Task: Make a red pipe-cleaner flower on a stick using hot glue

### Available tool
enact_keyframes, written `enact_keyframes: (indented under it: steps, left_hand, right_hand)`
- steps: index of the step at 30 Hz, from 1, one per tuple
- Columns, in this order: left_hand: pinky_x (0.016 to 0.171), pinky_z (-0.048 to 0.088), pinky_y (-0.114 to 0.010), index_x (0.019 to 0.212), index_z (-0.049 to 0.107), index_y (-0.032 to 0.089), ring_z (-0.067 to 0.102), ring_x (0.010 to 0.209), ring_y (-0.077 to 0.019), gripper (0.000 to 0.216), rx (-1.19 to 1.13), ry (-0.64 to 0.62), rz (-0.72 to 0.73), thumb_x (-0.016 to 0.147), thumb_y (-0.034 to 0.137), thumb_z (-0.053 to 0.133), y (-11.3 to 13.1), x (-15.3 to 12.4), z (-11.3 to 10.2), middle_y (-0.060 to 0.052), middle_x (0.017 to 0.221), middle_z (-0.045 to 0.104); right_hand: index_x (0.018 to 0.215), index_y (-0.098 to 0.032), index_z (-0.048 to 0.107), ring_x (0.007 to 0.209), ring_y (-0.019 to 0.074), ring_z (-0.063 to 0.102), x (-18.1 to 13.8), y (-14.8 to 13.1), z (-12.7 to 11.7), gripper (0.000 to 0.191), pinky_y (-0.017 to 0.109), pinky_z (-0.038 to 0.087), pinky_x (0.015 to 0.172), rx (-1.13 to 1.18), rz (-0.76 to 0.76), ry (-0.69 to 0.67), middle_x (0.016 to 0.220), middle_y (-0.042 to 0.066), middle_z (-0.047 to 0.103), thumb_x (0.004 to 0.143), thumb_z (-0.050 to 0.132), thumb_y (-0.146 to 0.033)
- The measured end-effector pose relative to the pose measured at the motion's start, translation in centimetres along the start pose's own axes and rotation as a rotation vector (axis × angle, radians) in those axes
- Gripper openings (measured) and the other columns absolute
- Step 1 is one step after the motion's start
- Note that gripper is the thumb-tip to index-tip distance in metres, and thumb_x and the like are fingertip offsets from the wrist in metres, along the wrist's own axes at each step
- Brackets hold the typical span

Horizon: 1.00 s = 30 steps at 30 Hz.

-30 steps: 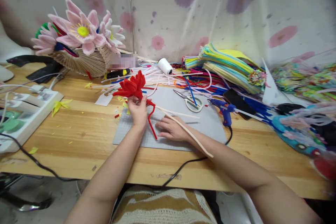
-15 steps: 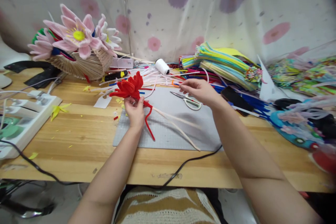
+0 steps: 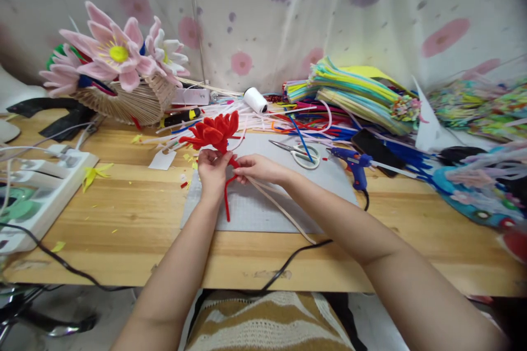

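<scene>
A red flower of fuzzy pipe cleaners (image 3: 214, 130) stands upright over the grey cutting mat (image 3: 329, 189). My left hand (image 3: 211, 173) is closed round the flower's base. Beside it, my right hand (image 3: 259, 169) pinches the red-wrapped stem just below the bloom. From the fingers a loose red pipe cleaner (image 3: 227, 205) hangs down. Pale stem ends (image 3: 284, 211) run out under my right hand toward the mat's front edge. Scissors with white handles (image 3: 305, 163) lie on the mat, a thin blue stick (image 3: 301, 137) across them.
A blue glue gun (image 3: 354, 163) lies at the mat's right edge. Behind are a white thread spool (image 3: 255, 100) and bundled pipe cleaners (image 3: 354, 93). Pink flowers on a fan (image 3: 111, 55) stand at left, near a power strip (image 3: 49, 192). A black cable (image 3: 284, 269) crosses the front.
My right hand has moved left from above the scissors to the flower's stem and closed on it. The blue stick now shows across the scissors, and the glue gun is uncovered.
</scene>
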<state>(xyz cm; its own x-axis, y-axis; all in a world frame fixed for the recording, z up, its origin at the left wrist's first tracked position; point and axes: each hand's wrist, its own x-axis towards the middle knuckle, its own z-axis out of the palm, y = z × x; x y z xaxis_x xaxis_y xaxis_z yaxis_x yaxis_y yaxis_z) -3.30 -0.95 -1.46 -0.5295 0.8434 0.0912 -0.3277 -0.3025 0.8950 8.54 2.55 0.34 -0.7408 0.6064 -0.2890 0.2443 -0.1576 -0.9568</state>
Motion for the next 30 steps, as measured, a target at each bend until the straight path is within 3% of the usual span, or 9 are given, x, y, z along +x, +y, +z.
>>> enact_keyframes:
  steps: [2,5,8,13,19,21,25,27,30]
  left_hand:
    - [0.062,0.050,-0.027,0.076,0.045,0.019,0.063,0.065,-0.0137,0.037,-0.032,-0.115,-0.147,0.055,0.025,0.075,0.6,0.2,-0.3,0.004,0.067,0.056]
    - [0.061,0.049,-0.026,0.090,0.056,0.018,0.062,0.068,-0.0144,0.037,-0.076,-0.405,-0.396,0.062,0.037,0.070,1.4,0.5,-1.0,-0.004,0.077,0.063]
    - [0.063,0.049,-0.027,0.090,0.063,0.017,0.062,0.071,-0.0148,0.036,-0.091,-0.514,-0.454,0.061,0.038,0.070,1.5,0.5,-1.4,-0.007,0.084,0.065]
    - [0.064,0.048,-0.026,0.078,0.065,0.016,0.061,0.066,-0.0131,0.025,0.008,-0.494,-0.389,0.058,0.028,0.074,0.3,0.3,-1.3,-0.004,0.074,0.066]
    - [0.061,0.046,-0.024,0.069,0.065,0.015,0.060,0.061,-0.0124,0.021,0.096,-0.292,-0.195,0.054,0.024,0.075,-0.8,0.0,-0.7,-0.003,0.067,0.066]
    - [0.063,0.046,-0.025,0.071,0.065,0.015,0.060,0.063,-0.0132,0.022,0.094,-0.271,-0.180,0.055,0.026,0.075,-0.6,-0.1,-0.7,-0.004,0.068,0.066]
    - [0.063,0.047,-0.025,0.075,0.064,0.015,0.060,0.066,-0.0124,0.024,0.116,-0.414,-0.178,0.057,0.027,0.074,-0.4,-0.2,-0.6,-0.005,0.080,0.066]
    - [0.060,0.046,-0.024,0.073,0.063,0.015,0.057,0.060,-0.0105,0.021,0.154,-0.454,-0.158,0.059,0.028,0.072,-0.5,-0.3,-0.5,-0.004,0.077,0.065]
    - [0.060,0.046,-0.024,0.070,0.063,0.014,0.056,0.057,-0.0103,0.020,0.203,-0.378,-0.117,0.060,0.029,0.071,-0.8,-0.3,-0.3,-0.001,0.064,0.062]
  right_hand:
    - [0.067,-0.013,0.052,0.050,0.0045,0.051,-0.3,0.0,-0.1,0.012,0.018,0.042,0.051,0.050,-0.041,0.017,0.055,-0.005,0.054,0.076,0.056,-0.021]
    - [0.070,-0.012,0.055,0.051,0.0044,0.051,-1.1,-0.5,-1.1,0.014,0.017,0.042,0.051,0.094,-0.083,-0.058,0.056,-0.004,0.055,0.075,0.059,-0.025]
    - [0.075,-0.012,0.057,0.052,0.0050,0.053,-1.6,-0.7,-2.1,0.018,0.017,0.043,0.050,0.156,-0.040,-0.163,0.058,-0.003,0.056,0.074,0.061,-0.030]
    - [0.076,-0.012,0.057,0.052,0.0062,0.054,-1.3,0.6,-2.6,0.023,0.018,0.044,0.048,0.254,0.026,-0.253,0.058,-0.002,0.057,0.068,0.067,-0.031]
    - [0.080,-0.012,0.058,0.049,0.0053,0.052,-1.3,1.1,-2.2,0.023,0.017,0.041,0.046,0.300,0.045,-0.173,0.056,-0.003,0.056,0.073,0.063,-0.033]
    - [0.079,-0.013,0.057,0.046,0.0041,0.048,-1.6,0.9,-2.1,0.022,0.016,0.037,0.044,0.257,0.047,-0.130,0.054,-0.005,0.053,0.075,0.060,-0.034]
    - [0.075,-0.013,0.054,0.043,0.0022,0.039,-2.0,0.3,-2.3,0.020,0.015,0.028,0.042,0.127,0.011,-0.102,0.052,-0.007,0.047,0.078,0.055,-0.033]
    - [0.076,-0.013,0.055,0.046,0.0029,0.040,-2.1,0.1,-2.5,0.020,0.016,0.030,0.045,0.054,-0.010,-0.106,0.056,-0.006,0.048,0.080,0.051,-0.033]
    - [0.083,-0.014,0.057,0.059,0.0075,0.049,-2.4,-0.1,-2.4,0.023,0.022,0.039,0.058,-0.175,-0.087,0.001,0.068,0.000,0.056,0.083,0.046,-0.034]
